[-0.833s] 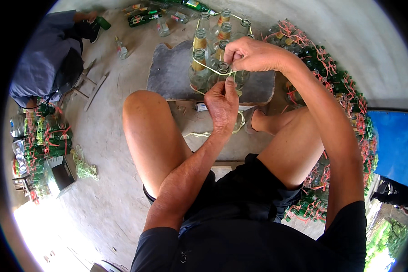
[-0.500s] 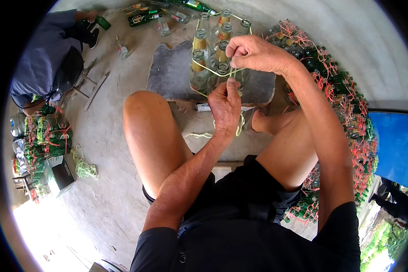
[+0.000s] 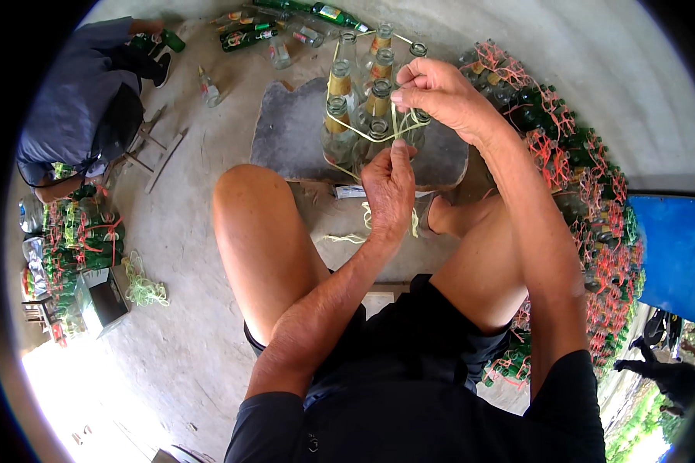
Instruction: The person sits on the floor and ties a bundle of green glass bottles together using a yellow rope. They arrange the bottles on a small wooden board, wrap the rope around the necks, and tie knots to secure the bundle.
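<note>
A group of several clear glass bottles (image 3: pixel 337 143) stands upright on a dark stone slab (image 3: pixel 286 139) before my knees. Pale yellow-green string (image 3: pixel 367 136) runs around the outside of the group near the bottle necks. At the near right corner my left hand (image 3: pixel 388 185) pinches the string between thumb and fingers. My right hand (image 3: pixel 440 94) is just above and to the right, its thumb and fingertips closed on a raised strand. Between the hands the string forms a narrow upright loop. Some bottles at the right are partly hidden behind my right hand.
Bundled bottles tied with red string (image 3: pixel 594 193) are stacked along the right wall. Loose bottles (image 3: pixel 247 35) lie at the back. A person (image 3: pixel 85 100) sits at the left holding a green bottle (image 3: pixel 173 40). Loose string (image 3: pixel 143 285) lies on the floor.
My right hand has shifted slightly right, and the strand it holds now stands up as a loop. My left hand has dropped slightly. The loose string ends below the slab have shifted.
</note>
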Demonstrator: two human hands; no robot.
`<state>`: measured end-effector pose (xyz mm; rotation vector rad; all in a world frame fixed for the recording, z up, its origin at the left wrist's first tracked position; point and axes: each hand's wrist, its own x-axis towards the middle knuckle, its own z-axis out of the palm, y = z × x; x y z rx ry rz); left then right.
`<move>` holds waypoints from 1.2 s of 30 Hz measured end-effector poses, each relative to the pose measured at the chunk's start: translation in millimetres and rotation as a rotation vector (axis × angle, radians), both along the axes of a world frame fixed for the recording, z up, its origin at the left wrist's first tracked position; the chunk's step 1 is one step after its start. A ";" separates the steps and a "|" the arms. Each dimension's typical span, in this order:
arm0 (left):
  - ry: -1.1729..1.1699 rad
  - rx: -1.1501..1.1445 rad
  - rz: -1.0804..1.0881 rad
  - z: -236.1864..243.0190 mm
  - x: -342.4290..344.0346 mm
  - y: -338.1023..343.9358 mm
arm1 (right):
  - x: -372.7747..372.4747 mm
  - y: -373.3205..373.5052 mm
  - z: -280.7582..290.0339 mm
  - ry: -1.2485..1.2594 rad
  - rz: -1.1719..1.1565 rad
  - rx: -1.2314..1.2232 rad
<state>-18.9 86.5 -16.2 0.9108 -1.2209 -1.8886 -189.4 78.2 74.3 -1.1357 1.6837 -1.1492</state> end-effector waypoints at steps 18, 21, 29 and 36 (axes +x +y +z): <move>0.044 0.030 -0.022 -2.7 -9.3 -2.9 | 16.1 -15.3 -21.9 -0.132 -0.467 -0.179; 0.036 0.029 -0.036 0.3 -7.2 -3.7 | 25.1 -16.7 -19.0 -0.085 -0.494 -0.153; 0.061 0.078 -0.026 3.9 -10.6 -1.8 | 28.2 -18.6 -21.9 0.098 -0.403 -0.169; 0.080 0.143 -0.021 3.8 -13.6 -2.2 | 31.0 -14.1 -18.0 0.224 -0.227 -0.176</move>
